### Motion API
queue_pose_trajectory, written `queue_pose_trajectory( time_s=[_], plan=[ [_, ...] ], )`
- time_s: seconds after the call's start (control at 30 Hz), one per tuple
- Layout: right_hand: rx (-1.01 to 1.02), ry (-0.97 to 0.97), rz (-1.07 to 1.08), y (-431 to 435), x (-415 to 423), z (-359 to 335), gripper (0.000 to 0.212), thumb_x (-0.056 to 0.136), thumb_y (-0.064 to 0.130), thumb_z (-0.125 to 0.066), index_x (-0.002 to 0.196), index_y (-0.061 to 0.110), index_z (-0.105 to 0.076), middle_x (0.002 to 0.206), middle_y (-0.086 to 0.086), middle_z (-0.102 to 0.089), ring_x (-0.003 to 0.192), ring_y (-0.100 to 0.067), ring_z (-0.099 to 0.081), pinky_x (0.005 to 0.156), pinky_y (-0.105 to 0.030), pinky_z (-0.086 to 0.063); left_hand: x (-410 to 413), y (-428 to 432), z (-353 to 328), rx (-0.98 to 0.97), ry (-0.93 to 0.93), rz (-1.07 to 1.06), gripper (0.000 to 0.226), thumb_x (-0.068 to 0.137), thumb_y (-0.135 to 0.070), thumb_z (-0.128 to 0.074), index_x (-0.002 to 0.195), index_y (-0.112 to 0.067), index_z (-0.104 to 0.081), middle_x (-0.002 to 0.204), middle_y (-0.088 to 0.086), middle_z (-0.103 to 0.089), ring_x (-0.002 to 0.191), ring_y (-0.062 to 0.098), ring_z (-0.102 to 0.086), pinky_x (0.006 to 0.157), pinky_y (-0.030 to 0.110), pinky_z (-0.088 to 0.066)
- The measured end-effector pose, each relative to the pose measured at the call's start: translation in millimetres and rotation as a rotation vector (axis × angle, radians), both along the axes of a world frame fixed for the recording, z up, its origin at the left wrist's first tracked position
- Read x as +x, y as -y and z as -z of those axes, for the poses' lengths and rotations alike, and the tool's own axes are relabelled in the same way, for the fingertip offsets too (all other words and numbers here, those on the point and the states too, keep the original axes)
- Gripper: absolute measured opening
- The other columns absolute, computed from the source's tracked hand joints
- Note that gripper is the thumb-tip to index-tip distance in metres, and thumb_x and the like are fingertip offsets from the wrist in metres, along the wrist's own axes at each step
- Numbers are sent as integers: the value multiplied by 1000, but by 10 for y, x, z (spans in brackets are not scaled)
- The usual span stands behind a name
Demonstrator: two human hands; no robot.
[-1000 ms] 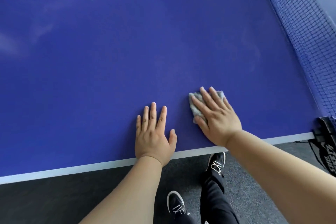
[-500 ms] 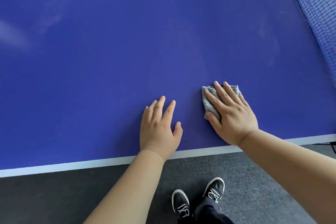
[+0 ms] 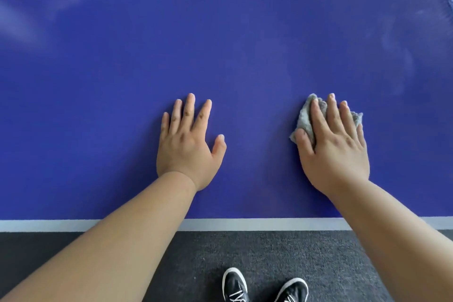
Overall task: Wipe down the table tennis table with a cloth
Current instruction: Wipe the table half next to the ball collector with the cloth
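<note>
Both hands flat on the table: left hand spread and bare, right hand pressing straight fingers onto the cloth.

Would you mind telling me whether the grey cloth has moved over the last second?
Yes. The grey cloth, pressed under the right hand, has slid away from the white edge line, deeper onto the table tennis table.

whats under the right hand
A crumpled grey cloth lies under the right hand, pressed flat on the blue table. Its edges show past the fingers; how far it reaches beneath the palm is covered.
</note>
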State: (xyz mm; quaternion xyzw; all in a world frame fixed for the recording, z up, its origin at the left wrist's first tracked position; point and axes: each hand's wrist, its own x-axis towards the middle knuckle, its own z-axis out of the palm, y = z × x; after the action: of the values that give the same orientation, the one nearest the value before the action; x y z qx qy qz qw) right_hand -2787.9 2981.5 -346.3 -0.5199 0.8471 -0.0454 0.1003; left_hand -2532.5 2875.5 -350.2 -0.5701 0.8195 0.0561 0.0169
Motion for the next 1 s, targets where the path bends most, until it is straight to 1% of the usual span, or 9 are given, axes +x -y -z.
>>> queue_pose_trajectory(
  time_s=[0.07,0.13,0.3,0.37,0.47,0.6,0.7,0.9,1.0],
  plan=[
    [31,27,138,366,36,-17,73,99,63,-13,164,32,0,173,0,7,158,-22,10,128,-48,5,-4,-5,2,-3,-1,0,80,91,-63,-15,165,-33,-9,174,0,-1,160,24,1,129,47,-4],
    [51,33,86,644,158,-63,73,100,61,-15,164,30,3,172,-3,9,158,-26,13,127,-50,7,-8,0,4,-7,-4,-2,80,91,-63,-15,165,-34,-10,174,0,-2,160,24,-1,129,47,-4],
    [-59,24,-584,-59,690,-58,70,101,54,-34,164,27,-19,171,-5,-15,159,-29,-9,127,-53,-10,-2,-11,-12,-6,-46,5,75,94,-59,-11,165,-34,-13,174,0,-5,160,24,-3,130,45,-3],
    [-62,9,-752,-392,618,-18,71,100,57,-39,163,28,-23,171,-1,-16,159,-26,-10,127,-49,-12,-3,-10,-25,-2,-46,7,73,96,-58,-10,165,-34,-12,174,0,-4,160,24,-1,130,45,-3],
    [-18,-46,-590,-25,203,0,75,98,64,-31,164,33,-16,172,0,-12,159,-26,-7,127,-51,-14,-14,-9,-25,1,-38,3,74,95,-58,-12,165,-34,-12,174,0,-4,160,24,-2,130,46,-4],
    [7,-21,-160,934,-46,-8,74,98,63,-17,164,33,-3,173,-2,1,159,-27,4,128,-49,0,-16,-1,-1,-6,-39,-3,74,94,-58,-12,164,-34,-13,174,0,-6,160,24,-3,130,46,-4],
    [14,40,-18,1245,175,-34,72,100,59,-18,164,31,0,173,-5,6,158,-29,9,127,-51,5,-4,-1,9,4,-46,-11,73,95,-56,-12,164,-35,-12,174,-1,-4,160,22,-2,130,44,-2],
    [-97,-4,-675,158,698,0,65,102,57,-35,162,33,-27,171,2,-18,159,-24,-10,128,-48,-11,1,4,-2,21,-89,-4,69,97,-50,-10,164,-35,-15,174,-2,-4,160,21,-1,130,43,-1],
    [-35,-39,-539,387,252,-11,70,99,65,-28,163,39,-15,172,6,-7,159,-20,-2,128,-46,-9,21,5,-20,29,-86,-8,69,97,-50,-8,164,-35,-13,174,-3,-2,160,21,0,130,43,0]
  ],
)
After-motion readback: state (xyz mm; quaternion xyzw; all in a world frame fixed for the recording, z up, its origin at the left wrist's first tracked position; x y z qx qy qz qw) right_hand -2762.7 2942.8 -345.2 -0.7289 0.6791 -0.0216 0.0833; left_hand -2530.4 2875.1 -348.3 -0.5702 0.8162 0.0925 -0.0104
